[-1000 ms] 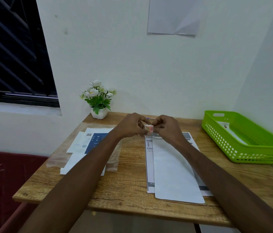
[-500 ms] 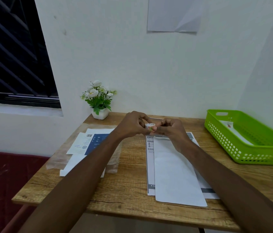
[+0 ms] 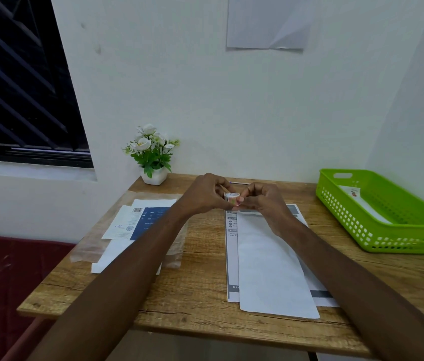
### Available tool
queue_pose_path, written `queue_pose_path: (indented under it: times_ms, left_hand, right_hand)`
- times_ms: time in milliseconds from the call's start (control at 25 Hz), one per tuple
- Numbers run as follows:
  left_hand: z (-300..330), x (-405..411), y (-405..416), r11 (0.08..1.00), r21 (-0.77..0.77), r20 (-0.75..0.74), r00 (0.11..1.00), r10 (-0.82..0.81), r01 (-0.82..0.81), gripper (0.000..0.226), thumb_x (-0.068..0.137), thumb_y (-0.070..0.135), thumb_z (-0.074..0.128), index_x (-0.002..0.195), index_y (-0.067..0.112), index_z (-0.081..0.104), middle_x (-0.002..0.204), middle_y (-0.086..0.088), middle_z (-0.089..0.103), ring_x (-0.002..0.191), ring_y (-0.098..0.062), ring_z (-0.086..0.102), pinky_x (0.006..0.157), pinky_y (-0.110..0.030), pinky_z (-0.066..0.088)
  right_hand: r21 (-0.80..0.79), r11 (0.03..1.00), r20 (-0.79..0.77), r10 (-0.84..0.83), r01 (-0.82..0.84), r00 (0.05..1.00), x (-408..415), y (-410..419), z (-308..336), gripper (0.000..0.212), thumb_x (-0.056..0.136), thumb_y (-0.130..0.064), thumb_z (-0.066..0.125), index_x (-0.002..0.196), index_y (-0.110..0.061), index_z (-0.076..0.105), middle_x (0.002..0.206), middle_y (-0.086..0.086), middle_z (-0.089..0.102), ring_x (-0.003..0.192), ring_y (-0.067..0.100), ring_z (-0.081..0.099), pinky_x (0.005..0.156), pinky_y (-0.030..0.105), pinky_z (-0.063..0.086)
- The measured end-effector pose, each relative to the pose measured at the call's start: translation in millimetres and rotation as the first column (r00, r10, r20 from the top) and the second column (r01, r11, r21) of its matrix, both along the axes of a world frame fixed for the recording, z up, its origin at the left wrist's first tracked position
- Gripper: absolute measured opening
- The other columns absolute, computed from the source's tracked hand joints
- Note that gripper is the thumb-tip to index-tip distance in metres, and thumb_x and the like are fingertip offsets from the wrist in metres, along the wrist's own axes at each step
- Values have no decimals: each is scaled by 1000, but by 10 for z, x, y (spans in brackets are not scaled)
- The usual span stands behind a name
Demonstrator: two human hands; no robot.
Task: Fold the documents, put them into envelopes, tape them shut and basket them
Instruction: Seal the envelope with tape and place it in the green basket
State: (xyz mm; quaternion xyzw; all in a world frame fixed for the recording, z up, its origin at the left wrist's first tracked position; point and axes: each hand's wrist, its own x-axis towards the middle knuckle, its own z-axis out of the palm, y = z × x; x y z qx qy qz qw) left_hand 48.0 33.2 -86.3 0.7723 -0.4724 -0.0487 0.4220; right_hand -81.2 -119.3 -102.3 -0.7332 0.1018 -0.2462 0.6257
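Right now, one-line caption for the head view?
Both hands, left hand and right hand, hold a small tape roll above the white envelope.

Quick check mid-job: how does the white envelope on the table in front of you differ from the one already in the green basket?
The white envelope on the table lies flat on a printed document, lengthwise away from the person; the envelope in the green basket rests against the basket floor, mostly hidden by its wall. The basket one shows a small red mark near its far end; the table one looks plain. Both are white paper.
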Motion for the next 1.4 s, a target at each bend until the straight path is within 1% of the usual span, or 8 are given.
queue_pose_path:
  times_ms: [160,320,520,680,760,1040,1240,1400]
  left_hand:
    - [-6,-4,-1,1000,9,44,999,30,-30,37,62,25,93,95,21,78,74,3,76,65,-13,71,62,-34,57]
    - [1,-3,4,998,25,75,996,47,-49,35,63,27,89,95,22,77,71,-1,75,67,-23,71,64,-44,58]
    - [-2,-43,-21,987,93,321,942,93,-129,34,66,44,83,94,26,76,71,6,71,65,-11,66,63,-39,57]
    - [-4,2,-8,986,121,433,900,55,-118,27,78,42,78,100,28,81,72,7,72,63,-10,61,56,-35,49]
    - [-7,13,1,989,112,462,886,37,-100,26,80,42,79,103,30,81,74,7,73,62,-10,61,55,-30,44]
    - [1,45,31,990,88,409,910,67,-112,35,76,41,84,109,31,80,85,6,78,70,-9,67,61,-35,54]
    - [32,37,28,991,60,400,912,84,-117,43,73,37,88,114,28,78,89,6,79,68,-5,67,62,-29,55]
    - [37,15,21,1000,-3,186,982,8,-8,36,68,13,91,103,12,81,71,12,72,54,-2,67,51,-17,52]
  right_hand:
    - [-83,996,-17,-21,20,1000,22,31,-1,13,79,4,78,75,-6,70,79,11,73,81,24,74,81,40,61]
    - [-75,997,-16,-5,4,1000,33,46,-1,16,79,4,75,71,-9,71,76,6,72,78,19,73,75,32,59]
    - [-52,997,-59,47,-50,997,40,37,10,29,83,7,65,66,-15,72,79,6,71,83,20,67,86,40,56]
    - [-23,998,-64,64,-65,996,46,37,-2,12,83,6,66,78,-4,71,87,12,70,87,25,65,84,38,53]
    - [-13,998,-53,65,-66,996,48,25,-3,13,84,4,67,76,-5,71,87,12,72,86,24,66,81,36,55]
    - [34,995,-27,92,-91,995,45,5,13,15,86,2,70,74,-7,70,105,23,74,91,27,74,89,42,57]
    - [107,992,-20,72,-70,997,31,11,32,17,91,6,63,78,-5,64,95,25,73,93,39,74,85,45,59]
    - [165,979,-3,125,-123,992,17,21,23,17,93,11,56,81,0,61,92,27,71,90,49,72,81,52,62]
